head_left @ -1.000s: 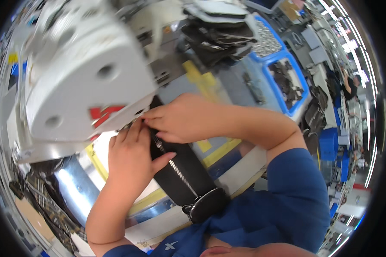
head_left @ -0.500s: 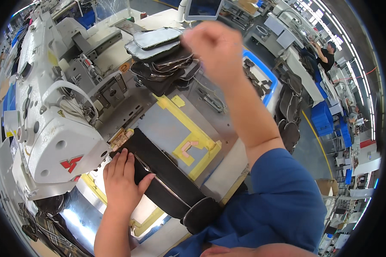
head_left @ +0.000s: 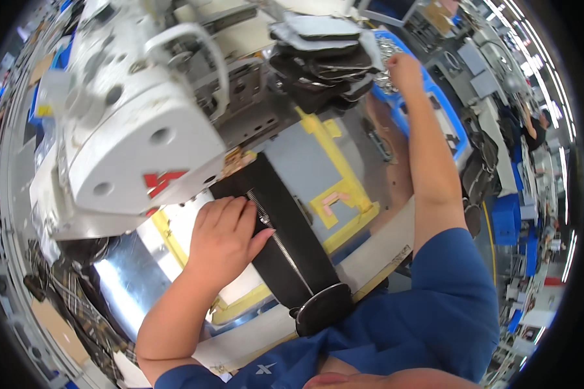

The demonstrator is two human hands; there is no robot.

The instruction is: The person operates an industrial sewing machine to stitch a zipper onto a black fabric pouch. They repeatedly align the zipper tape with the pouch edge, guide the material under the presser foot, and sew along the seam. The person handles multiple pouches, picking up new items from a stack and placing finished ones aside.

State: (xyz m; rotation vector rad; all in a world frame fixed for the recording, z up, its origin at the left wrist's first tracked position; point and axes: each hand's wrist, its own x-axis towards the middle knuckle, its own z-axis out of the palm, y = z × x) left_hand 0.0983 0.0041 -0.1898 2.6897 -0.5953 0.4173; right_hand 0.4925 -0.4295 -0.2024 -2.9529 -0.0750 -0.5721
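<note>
My left hand point(head_left: 224, 236) lies palm down on a long black zippered pouch point(head_left: 289, 236), fingers flat and thumb apart near the zipper slider. The silver zipper runs lengthwise, and the rounded end of the pouch lies close to my shirt. Its far end is beside the head of a white sewing machine point(head_left: 143, 155). My right hand point(head_left: 405, 71) is closed at a blue tray point(head_left: 459, 126), next to a heap of small silvery metal pieces point(head_left: 384, 61). Its fingertips are partly hidden, so anything they pinch cannot be made out.
A stack of black zippered pouches point(head_left: 324, 71) with pale panels on top stands behind the work plate. Yellow tape point(head_left: 340, 165) frames part of the metal plate. More black pouches point(head_left: 479, 165) hang at the right, and plaid fabric point(head_left: 78, 305) lies at lower left.
My right hand has gone from beside the stacked pouches to the blue tray on the right. The whole view has shifted. My left hand still rests on the zippered pouch.
</note>
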